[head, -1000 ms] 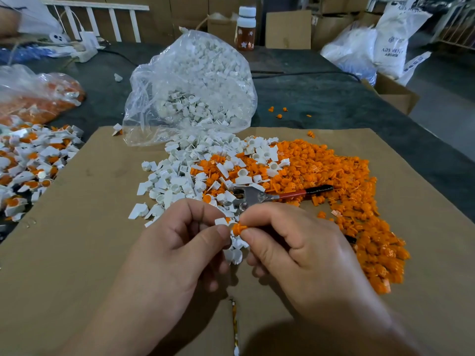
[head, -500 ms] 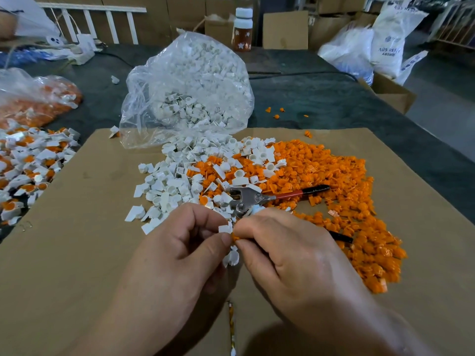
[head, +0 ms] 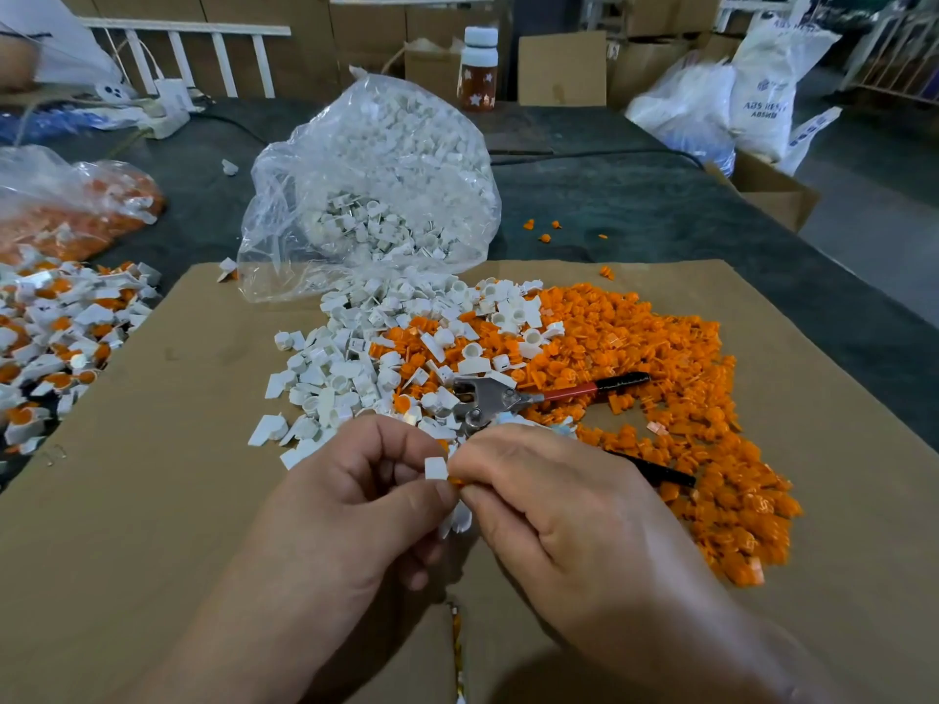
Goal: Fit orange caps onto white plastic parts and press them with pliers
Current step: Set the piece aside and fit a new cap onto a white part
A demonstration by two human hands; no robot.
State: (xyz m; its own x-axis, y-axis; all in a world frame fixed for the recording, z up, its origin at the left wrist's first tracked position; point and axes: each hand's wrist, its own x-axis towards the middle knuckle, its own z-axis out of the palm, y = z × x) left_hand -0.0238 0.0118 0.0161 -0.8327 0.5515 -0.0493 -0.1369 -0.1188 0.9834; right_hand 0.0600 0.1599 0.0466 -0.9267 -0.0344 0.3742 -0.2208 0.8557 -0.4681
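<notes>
My left hand (head: 350, 505) pinches a small white plastic part (head: 435, 468) between thumb and fingers. Against it, my right hand (head: 554, 510) pinches an orange cap (head: 456, 482), of which only a sliver shows. Both hands meet above the brown cardboard sheet (head: 152, 500). Just beyond them lie the pliers (head: 508, 398), metal jaws to the left, red and black handles to the right. A heap of loose white parts (head: 355, 368) lies behind my left hand, and a heap of orange caps (head: 686, 398) spreads to the right.
A clear bag of white parts (head: 376, 185) stands behind the heaps. Assembled white-and-orange pieces (head: 56, 337) pile up at the left edge, with a bag of orange caps (head: 66, 205) behind. A bottle (head: 477, 68), cardboard boxes and sacks stand at the back.
My hands have closed together; the orange cap, plainly visible between my right fingers a second ago, is now almost hidden against the white part. The pliers have not moved.
</notes>
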